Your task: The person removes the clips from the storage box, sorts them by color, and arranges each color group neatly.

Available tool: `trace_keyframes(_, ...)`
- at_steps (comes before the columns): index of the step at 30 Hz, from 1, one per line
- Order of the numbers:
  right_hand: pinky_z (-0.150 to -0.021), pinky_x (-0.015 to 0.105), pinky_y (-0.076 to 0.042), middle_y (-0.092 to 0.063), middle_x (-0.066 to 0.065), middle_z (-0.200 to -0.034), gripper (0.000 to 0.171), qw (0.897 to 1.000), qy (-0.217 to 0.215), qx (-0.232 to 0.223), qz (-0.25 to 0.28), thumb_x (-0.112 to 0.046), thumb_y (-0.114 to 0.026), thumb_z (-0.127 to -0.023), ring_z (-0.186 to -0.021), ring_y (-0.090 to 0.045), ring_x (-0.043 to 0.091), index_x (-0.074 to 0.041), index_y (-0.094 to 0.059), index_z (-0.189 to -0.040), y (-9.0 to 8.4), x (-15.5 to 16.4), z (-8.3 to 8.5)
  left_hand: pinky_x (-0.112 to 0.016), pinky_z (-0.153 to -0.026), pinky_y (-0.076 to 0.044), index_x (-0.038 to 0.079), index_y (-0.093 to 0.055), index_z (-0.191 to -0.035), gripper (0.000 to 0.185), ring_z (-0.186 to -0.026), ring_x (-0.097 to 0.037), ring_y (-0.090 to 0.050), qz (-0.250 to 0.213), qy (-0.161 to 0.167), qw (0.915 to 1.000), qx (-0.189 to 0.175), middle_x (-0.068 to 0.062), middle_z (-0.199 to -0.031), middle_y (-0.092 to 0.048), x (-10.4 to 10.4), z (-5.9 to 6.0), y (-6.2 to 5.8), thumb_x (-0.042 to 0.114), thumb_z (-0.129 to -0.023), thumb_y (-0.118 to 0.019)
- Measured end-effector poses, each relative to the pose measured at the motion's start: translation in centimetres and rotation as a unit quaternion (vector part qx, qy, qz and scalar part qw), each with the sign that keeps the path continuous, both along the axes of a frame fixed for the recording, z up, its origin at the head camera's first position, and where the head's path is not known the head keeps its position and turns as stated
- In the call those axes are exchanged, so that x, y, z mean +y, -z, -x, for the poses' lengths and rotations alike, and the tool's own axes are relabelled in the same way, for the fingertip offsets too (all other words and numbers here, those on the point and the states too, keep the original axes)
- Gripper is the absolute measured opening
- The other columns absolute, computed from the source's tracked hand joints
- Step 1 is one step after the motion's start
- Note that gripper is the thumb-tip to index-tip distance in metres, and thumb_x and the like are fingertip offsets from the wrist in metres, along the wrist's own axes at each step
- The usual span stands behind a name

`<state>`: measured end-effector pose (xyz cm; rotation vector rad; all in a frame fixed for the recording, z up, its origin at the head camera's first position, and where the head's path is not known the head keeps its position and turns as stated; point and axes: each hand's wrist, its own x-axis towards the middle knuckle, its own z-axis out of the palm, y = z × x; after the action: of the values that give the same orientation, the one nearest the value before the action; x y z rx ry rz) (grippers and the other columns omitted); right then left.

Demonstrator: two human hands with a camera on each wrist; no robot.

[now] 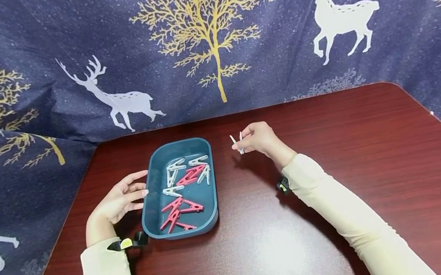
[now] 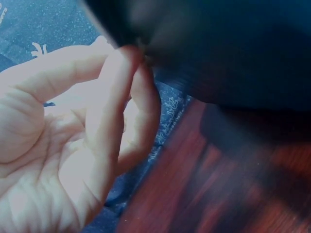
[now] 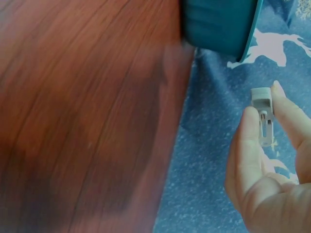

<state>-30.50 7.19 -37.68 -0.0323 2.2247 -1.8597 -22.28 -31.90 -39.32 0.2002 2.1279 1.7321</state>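
A dark teal tray [image 1: 154,186] sits on the red-brown table [image 1: 263,246] and holds several white and pink clothespins [image 1: 182,186]. My left hand [image 1: 124,201] rests against the tray's left rim with fingers straight; in the left wrist view the fingertips [image 2: 131,63] touch the tray's dark wall [image 2: 233,53]. To the right of the tray, above the table, my right hand [image 1: 257,139] pinches a white clothespin [image 1: 239,143]. The right wrist view shows that clothespin [image 3: 264,116] held between thumb and finger, with the tray [image 3: 218,24] beyond.
A blue cloth printed with white deer and gold trees [image 1: 213,37] hangs behind and around the table. The table's rounded far-right corner [image 1: 394,88] and left edge border this cloth. Bare table surface lies in front and to the right.
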Motion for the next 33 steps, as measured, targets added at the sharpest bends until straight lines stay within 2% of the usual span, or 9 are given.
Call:
trace_keyframes(6,-0.069,0.031,-0.057,-0.059,0.014,-0.083,0.031,1.0,0.01,-0.027,-0.004,0.006,-0.076,-0.073,-0.057,-0.065,0.009,0.009,-0.053,-0.093,0.5,0.5,0.7,-0.03,-0.076,-0.057,0.005,-0.026,-0.145,0.057,-0.087,-0.009,-0.067,-0.006,0.0,1.0,-0.001,0.004,-0.101,-0.064,-0.1,0.1,0.1,0.003,-0.095,-0.053)
trace_keyframes(12,-0.063,0.026,-0.057,-0.057,0.012,-0.078,0.029,0.999,0.017,-0.03,-0.018,0.007,-0.076,-0.072,-0.054,-0.063,0.008,0.008,-0.052,-0.09,1.1,0.8,1.0,-0.03,-0.075,-0.057,0.007,-0.028,-0.145,0.056,-0.088,-0.01,-0.066,-0.021,0.004,0.9998,-0.006,0.003,-0.101,-0.064,-0.1,0.0,0.0,0.002,-0.095,-0.054)
trace_keyframes(25,-0.063,0.028,-0.057,-0.061,0.012,-0.074,0.028,0.996,0.024,-0.038,-0.079,0.004,-0.08,-0.07,-0.05,-0.063,0.009,0.005,-0.055,-0.084,2.2,0.7,1.3,-0.029,-0.074,-0.057,0.005,-0.024,-0.147,0.059,-0.087,-0.01,-0.067,-0.015,-0.004,0.9998,-0.012,0.003,-0.101,-0.064,0.2,-0.1,0.0,0.004,-0.095,-0.054)
trace_keyframes(33,-0.062,0.029,-0.057,-0.063,0.012,-0.073,0.022,0.988,0.001,-0.058,-0.141,0.006,-0.077,-0.071,-0.053,-0.064,0.011,0.002,-0.056,-0.077,2.1,0.5,1.6,-0.029,-0.075,-0.057,0.004,-0.023,-0.147,0.06,-0.087,-0.01,-0.066,-0.007,-0.007,0.9999,-0.014,0.003,-0.101,-0.063,0.2,-0.1,-0.1,0.004,-0.095,-0.054)
